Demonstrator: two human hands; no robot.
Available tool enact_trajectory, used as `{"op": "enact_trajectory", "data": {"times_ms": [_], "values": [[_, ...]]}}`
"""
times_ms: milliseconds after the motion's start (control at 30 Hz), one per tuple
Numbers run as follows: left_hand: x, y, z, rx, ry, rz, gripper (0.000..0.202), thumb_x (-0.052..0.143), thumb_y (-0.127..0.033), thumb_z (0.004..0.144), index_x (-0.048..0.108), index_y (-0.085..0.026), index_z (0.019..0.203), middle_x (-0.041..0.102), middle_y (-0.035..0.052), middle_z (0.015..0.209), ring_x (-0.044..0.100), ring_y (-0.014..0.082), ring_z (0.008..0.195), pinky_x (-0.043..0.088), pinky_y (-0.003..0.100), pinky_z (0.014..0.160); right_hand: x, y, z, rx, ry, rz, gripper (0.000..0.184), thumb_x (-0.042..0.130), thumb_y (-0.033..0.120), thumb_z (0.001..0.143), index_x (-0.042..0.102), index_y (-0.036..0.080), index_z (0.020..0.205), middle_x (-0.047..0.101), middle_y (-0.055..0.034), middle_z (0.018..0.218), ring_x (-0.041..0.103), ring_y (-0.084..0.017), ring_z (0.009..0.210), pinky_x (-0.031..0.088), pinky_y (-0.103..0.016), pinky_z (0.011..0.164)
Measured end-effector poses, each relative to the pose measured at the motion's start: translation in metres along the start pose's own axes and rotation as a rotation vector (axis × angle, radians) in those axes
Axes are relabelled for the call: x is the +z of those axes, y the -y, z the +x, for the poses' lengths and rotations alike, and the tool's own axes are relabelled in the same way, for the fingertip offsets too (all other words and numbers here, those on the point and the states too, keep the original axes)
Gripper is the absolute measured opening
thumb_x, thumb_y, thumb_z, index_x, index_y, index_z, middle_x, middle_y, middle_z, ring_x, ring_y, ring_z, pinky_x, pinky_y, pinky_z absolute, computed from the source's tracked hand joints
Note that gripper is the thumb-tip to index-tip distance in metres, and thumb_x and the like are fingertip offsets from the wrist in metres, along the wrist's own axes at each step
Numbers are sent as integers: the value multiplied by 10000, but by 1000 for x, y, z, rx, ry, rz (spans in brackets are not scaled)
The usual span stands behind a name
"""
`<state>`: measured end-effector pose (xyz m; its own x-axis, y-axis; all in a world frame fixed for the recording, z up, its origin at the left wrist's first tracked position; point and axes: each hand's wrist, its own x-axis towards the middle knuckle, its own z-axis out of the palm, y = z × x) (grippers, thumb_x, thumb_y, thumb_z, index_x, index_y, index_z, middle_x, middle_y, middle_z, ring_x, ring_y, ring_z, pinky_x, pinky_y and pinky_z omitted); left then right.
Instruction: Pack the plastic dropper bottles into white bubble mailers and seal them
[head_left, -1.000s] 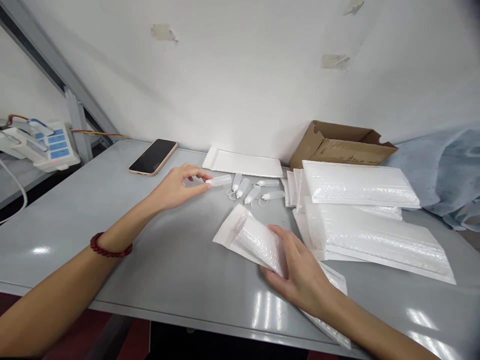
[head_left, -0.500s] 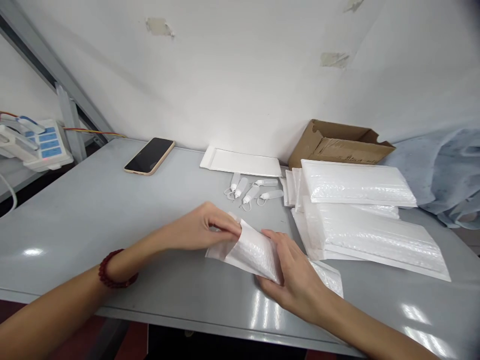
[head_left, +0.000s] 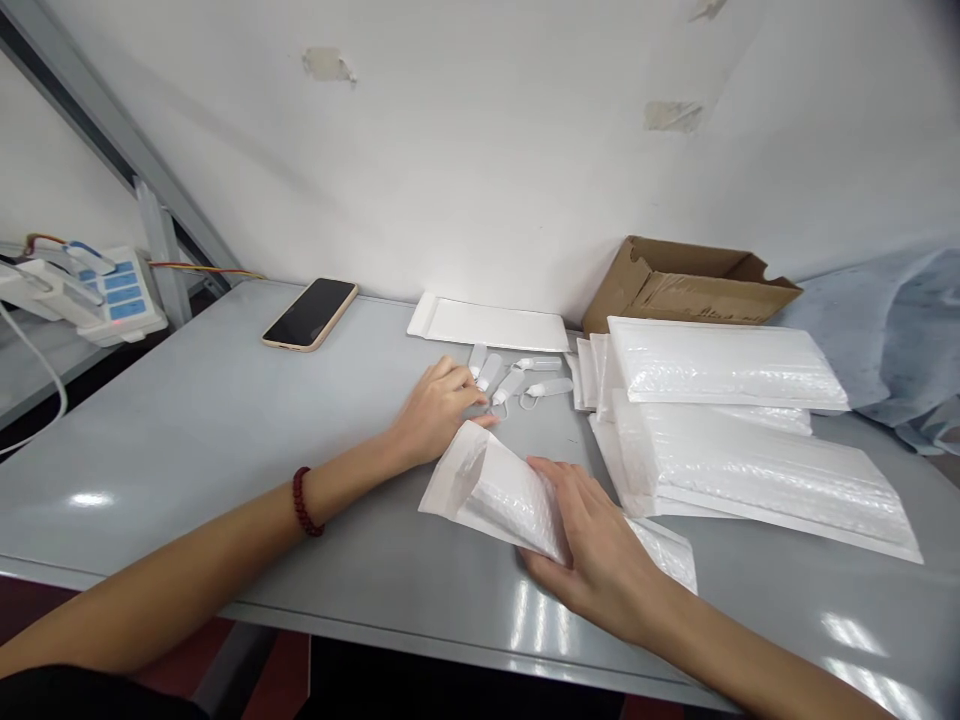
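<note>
My right hand [head_left: 592, 545] lies on a white bubble mailer [head_left: 495, 485] on the grey table [head_left: 225, 430], its fingers curled over the envelope and holding its mouth open toward the left. My left hand [head_left: 436, 410] reaches past the mailer to a cluster of several small white plastic bottles with loops [head_left: 517, 375], fingertips at the nearest bottle. Its fingers are loosely spread and I see nothing held in them. A red bead bracelet [head_left: 301, 500] circles my left wrist.
Stacks of white bubble mailers [head_left: 727, 420] lie to the right. An open cardboard box [head_left: 690, 285] and a flat white mailer [head_left: 487, 323] sit against the wall. A phone [head_left: 309, 314] lies at the back left, beside a white device with blue labels [head_left: 97, 290]. Blue-grey cloth [head_left: 892, 330] sits far right.
My left hand carried a small bottle to the mailer's mouth, then moved back out to the bottle cluster without it. My right hand stayed on the mailer.
</note>
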<state>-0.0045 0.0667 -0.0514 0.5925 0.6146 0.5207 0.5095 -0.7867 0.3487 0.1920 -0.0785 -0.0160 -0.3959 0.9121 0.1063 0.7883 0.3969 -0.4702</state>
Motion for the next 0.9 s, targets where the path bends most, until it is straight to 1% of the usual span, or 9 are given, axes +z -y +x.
{"op": "enact_trajectory", "data": {"times_ms": [267,400,500,567,633,700,767,833,900], "values": [[3,-10,1,-44,45,22,144,593,-203,843,680,-151,741,612,68,736,453,209,789,384,343,699,0,1,2,-16,15,11,604,565,172,742,303,170,1287,552,-131,1126,537,-283,973,482,-451,806],[-2,-12,4,-119,-4,-32,133,582,-174,812,655,-162,702,601,48,702,474,198,773,407,332,704,0,2,1,-23,7,11,615,555,172,744,287,195,1298,559,-119,1131,553,-280,969,494,-439,796],[-18,-12,8,-212,-93,-73,136,555,-208,823,632,-167,719,595,36,704,499,188,778,428,320,708,0,1,-1,-18,-1,0,619,546,175,747,276,200,1303,559,-116,1134,559,-284,971,499,-443,797],[-36,-10,9,-291,-143,-141,157,534,-248,833,616,-175,722,597,30,713,516,189,798,431,318,710,0,-1,-2,-11,-10,-11,625,545,176,746,269,202,1306,558,-116,1139,562,-286,976,502,-443,800],[-60,-6,9,-379,-141,-304,173,554,-295,808,596,-189,679,596,17,710,521,186,791,421,321,713,0,-2,-2,4,-22,-18,626,543,178,746,269,209,1307,560,-110,1134,567,-284,975,504,-436,797],[-83,1,8,-407,-59,-450,183,573,-323,783,593,-197,653,587,9,717,516,172,744,412,315,686,0,-3,-1,18,-35,-25,625,542,183,749,266,210,1309,561,-108,1127,570,-283,976,506,-432,794],[-103,9,5,-411,103,-556,176,598,-312,770,604,-206,629,568,0,696,504,159,693,401,304,648,0,-4,-1,26,-42,-34,625,543,188,751,262,206,1309,558,-112,1132,566,-286,988,504,-438,803],[-114,15,3,-381,276,-572,161,629,-295,768,639,-221,626,567,-1,684,497,157,686,388,302,637,-1,-3,-1,32,-42,-39,628,546,188,750,258,205,1308,552,-114,1139,560,-288,998,501,-448,815],[-115,15,2,-325,399,-553,137,661,-292,769,678,-245,642,572,0,668,503,165,717,393,307,667,0,-3,0,43,-41,-34,634,547,182,749,251,207,1309,550,-108,1130,557,-283,989,502,-447,811]]}}
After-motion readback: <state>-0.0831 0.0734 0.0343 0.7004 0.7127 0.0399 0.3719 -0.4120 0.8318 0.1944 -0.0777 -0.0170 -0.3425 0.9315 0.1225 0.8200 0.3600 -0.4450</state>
